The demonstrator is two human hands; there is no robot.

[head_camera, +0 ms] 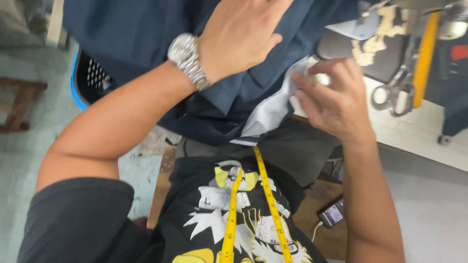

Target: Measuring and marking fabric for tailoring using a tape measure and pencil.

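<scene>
My left hand [241, 34], with a silver wristwatch [189, 59] on the wrist, lies flat with fingers together on a dark navy garment [146, 34] spread over my lap and the table edge. My right hand [331, 95] is closed on the garment's pale grey lining [270, 112] at its right edge, pinching it between thumb and fingers. A yellow measuring tape [267, 195] hangs around my neck over a black printed shirt.
A white table [419, 131] carries metal scissors [392, 95] and a yellow ruler [424, 53] at the upper right. A blue-rimmed black basket [90, 80] stands on the floor at left. A small phone [332, 213] lies on the wooden seat.
</scene>
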